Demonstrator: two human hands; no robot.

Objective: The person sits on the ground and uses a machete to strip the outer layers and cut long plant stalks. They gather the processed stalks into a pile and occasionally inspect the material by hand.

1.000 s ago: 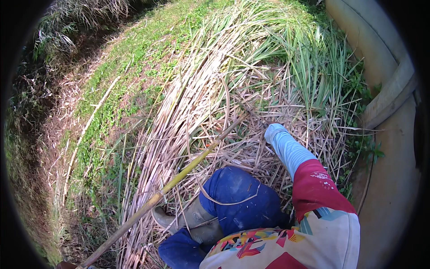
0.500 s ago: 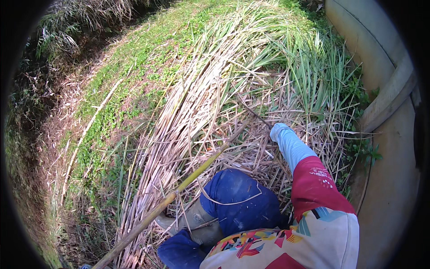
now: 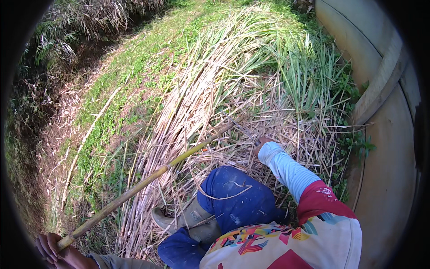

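Your bamboo pole (image 3: pixel 148 179) runs slantwise from the lower left corner of the ground up into the middle of the heap of cut dry stalks (image 3: pixel 197 103). Your left hand (image 3: pixel 56 251) has its fingers curled tight around the pole's lower end. Your right hand (image 3: pixel 262 144), in a pale blue sleeve, is buried among the stalks; you cannot tell how its fingers lie. Your blue-trousered knee (image 3: pixel 235 197) and rubber boot (image 3: pixel 188 219) rest below it. A concrete wall (image 3: pixel 385 148) curves along the right edge.

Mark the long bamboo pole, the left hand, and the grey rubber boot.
long bamboo pole (image 3: pixel 148 179): head view, mid-shaft.
left hand (image 3: pixel 51 247): head view, fingers wrapped round the pole's end.
grey rubber boot (image 3: pixel 190 219): head view, its shaft.
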